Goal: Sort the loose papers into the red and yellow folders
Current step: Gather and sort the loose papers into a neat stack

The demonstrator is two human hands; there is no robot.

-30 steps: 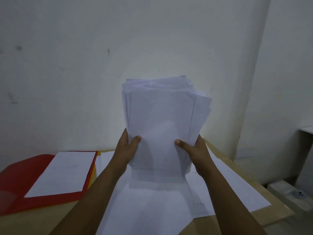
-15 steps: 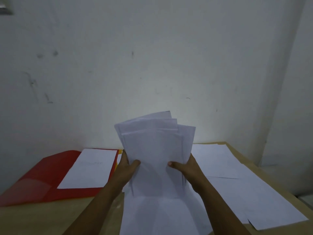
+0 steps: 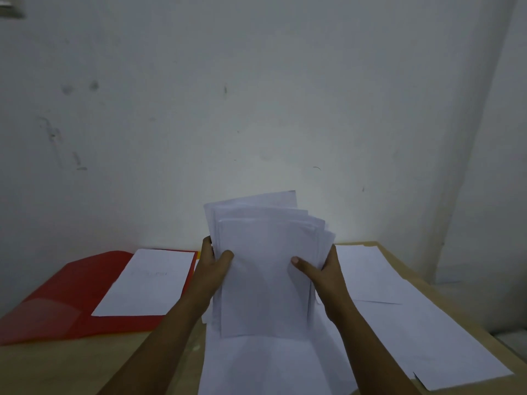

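While both hands hold it upright above the table [image 3: 85, 363], the stack of papers [image 3: 265, 269] stands on its lower edge, its top sheets fanned unevenly against the white wall [image 3: 256, 95]. The left hand [image 3: 212, 269] grips the stack's left edge, thumb across the front sheet and fingers [image 3: 206, 243] curled round behind. The right hand [image 3: 322, 270] grips the stack's right edge the same way, thumb on the front. Left of the stack lies the red folder [image 3: 71, 295], open flat, with a single white sheet [image 3: 148, 280] resting on its right half. A sliver of yellow [image 3: 198, 254] shows between that folder and the left hand; whether it is the yellow folder I cannot tell. Beneath the stack, and to its right, more loose sheets [image 3: 399, 309] lie spread over the table.
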